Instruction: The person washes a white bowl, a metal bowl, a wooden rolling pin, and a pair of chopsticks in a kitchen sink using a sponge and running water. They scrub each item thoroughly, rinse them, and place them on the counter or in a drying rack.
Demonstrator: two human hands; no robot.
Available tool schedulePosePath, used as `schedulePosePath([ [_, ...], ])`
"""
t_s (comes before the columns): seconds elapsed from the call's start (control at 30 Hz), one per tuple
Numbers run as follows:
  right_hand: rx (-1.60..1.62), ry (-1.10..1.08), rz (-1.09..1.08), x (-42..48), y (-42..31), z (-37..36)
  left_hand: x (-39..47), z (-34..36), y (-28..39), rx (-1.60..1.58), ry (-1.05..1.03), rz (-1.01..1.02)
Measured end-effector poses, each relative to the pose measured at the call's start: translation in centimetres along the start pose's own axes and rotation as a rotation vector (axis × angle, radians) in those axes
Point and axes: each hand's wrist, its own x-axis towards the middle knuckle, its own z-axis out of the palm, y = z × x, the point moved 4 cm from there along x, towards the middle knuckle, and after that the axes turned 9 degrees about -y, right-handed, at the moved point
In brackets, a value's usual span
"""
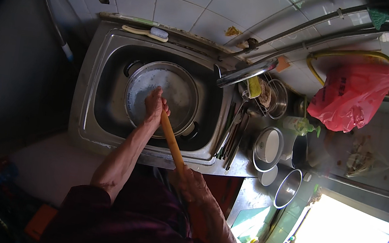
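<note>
A round metal pot [183, 94] with two dark handles stands in the steel sink [116, 74], with cloudy, speckled liquid inside. My left hand [155, 105] is closed around the upper end of a long wooden stick [171, 142], above the pot. Lower down, near the sink's front edge, my right hand [190, 183] grips the same stick. Whatever the stick's ends look like is hidden by my hands. A chrome faucet [248, 73] reaches over the sink's right rim.
A scrub brush [150, 33] lies on the back ledge. Right of the sink are chopsticks and utensils [231, 133], a yellow-green sponge [254, 87], metal bowls [268, 149], a metal pot [288, 189] and a green pump bottle [299, 125]. A red plastic bag [353, 94] hangs at the wall.
</note>
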Motion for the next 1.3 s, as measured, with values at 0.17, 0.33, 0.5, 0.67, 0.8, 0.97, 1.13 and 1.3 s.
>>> schedulePosePath([
  [0.17, -0.018, -0.045, -0.035, 1.4, 2.5, -1.5, -2.8, 1.8, 1.1, -0.330, -0.370, -0.168],
  [0.33, -1.003, 0.769, -0.440, 1.7, 1.5, -2.3, -6.9, 4.9, -1.3, -0.098, -0.212, -0.118],
  [0.5, -1.218, 1.134, -0.582, 1.5, 3.3, -5.7, -10.2, 6.6, -2.7, 0.071, -0.397, -0.003],
  [0.67, -1.066, 1.247, -0.461, -0.4, 6.2, -9.2, -8.1, 3.5, -5.1, 0.407, -0.801, 0.006],
  [0.8, -1.085, 1.280, -0.426, -3.2, 7.6, -9.6, -1.8, -1.8, -1.8, 0.451, -0.764, -0.217],
  [0.97, -1.153, 1.192, -0.482, -4.0, 8.2, -8.6, 6.6, -11.4, -6.5, -0.118, 0.102, -0.158],
  [1.13, -1.075, 0.938, -0.405, -1.5, 8.5, -6.4, 2.0, -2.1, -6.4, -0.278, -0.213, -0.334],
  [1.3, -0.737, 0.571, -0.300, 1.5, 7.3, -5.2, 1.5, -1.4, -4.3, -0.415, -0.405, -0.182],
])
